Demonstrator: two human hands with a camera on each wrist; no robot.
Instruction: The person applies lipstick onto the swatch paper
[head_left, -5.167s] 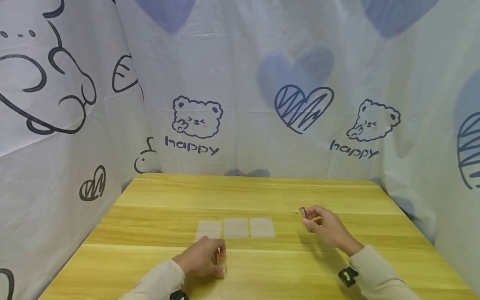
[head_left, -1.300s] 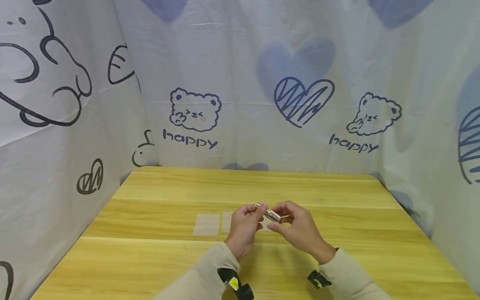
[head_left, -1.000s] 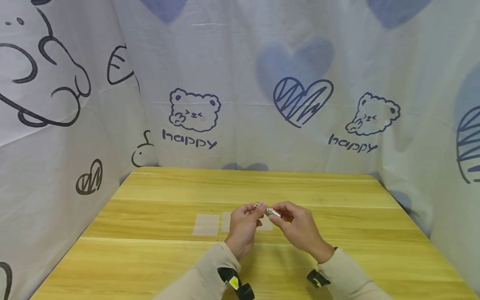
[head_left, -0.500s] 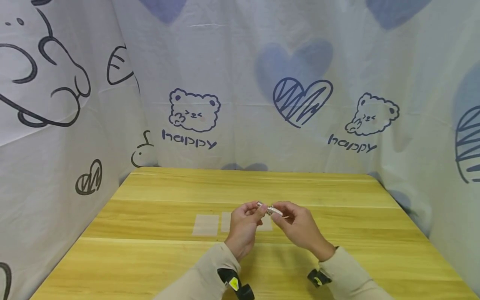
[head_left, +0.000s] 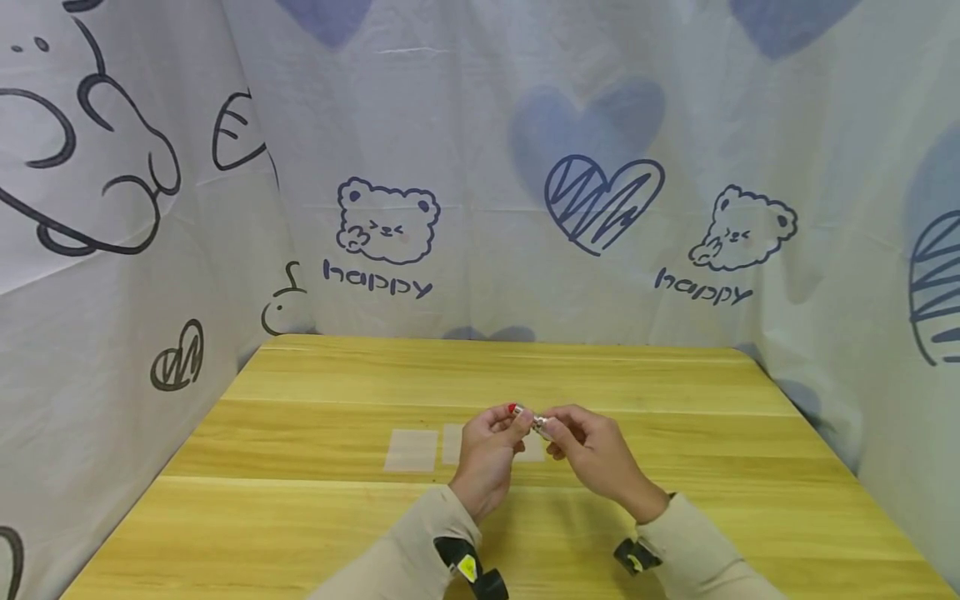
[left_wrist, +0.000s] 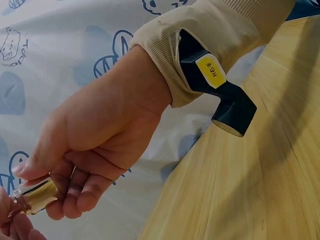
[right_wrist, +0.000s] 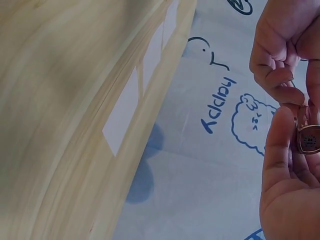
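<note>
Over the table, both hands meet around a lipstick (head_left: 539, 422) with a shiny metallic tube. Its red tip (head_left: 514, 408) points to the left, beyond the left thumb. My left hand (head_left: 483, 458) pinches the tube near the tip, between thumb and fingers. The right hand (head_left: 603, 462) grips the base, which looks gold in the left wrist view, where the right hand (left_wrist: 110, 115) fills the middle. In the right wrist view, the round end of the base (right_wrist: 310, 140) shows a small label. Fingers cover much of the tube.
White paper pieces lie in a row on the wooden table (head_left: 300, 533): one on the left (head_left: 411, 450), the others partly behind the hands (head_left: 452, 442) (head_left: 533, 450). A printed curtain (head_left: 480, 275) surrounds the table. Both wrists wear black camera mounts (head_left: 468, 567).
Several seconds ago the hands were apart, with the tube upright in the right. Since half a second ago, the right fingers have shifted round the base and the red tip has appeared.
</note>
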